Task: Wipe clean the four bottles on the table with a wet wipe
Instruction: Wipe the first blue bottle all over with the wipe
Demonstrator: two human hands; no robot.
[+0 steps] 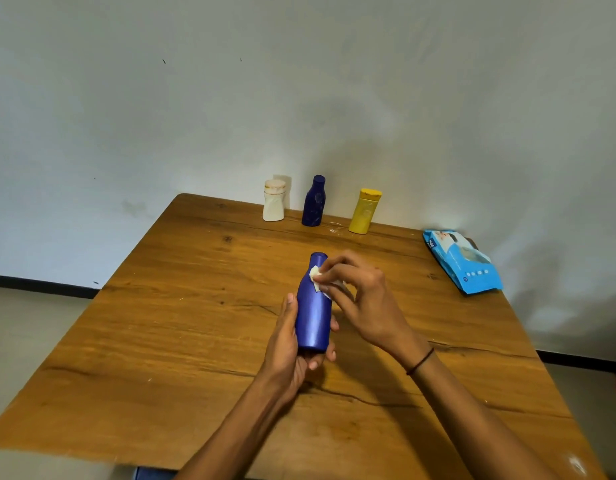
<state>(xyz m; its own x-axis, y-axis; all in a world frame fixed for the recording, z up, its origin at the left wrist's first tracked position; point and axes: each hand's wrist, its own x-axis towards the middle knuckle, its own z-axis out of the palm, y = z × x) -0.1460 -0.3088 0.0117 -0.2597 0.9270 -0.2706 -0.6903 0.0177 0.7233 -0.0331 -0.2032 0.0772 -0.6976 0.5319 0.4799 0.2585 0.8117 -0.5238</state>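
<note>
The left hand (pixel 292 344) is gripping the blue bottle (pixel 314 306) by its base above the desk (pixel 161 323); the right hand (pixel 362 299) is pinching the wet wipe (pixel 315 277) against its neck; likely light, smooth, slippery plastic

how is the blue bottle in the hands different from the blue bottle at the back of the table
The held blue bottle is gripped near its base by the left hand, tilted off the table; the back blue bottle stands upright on the table between a white bottle and a yellow bottle, untouched. The right hand presses a wet wipe on the held one's neck; nothing touches the back one. Both share the dark blue colour and tapering neck.
</note>
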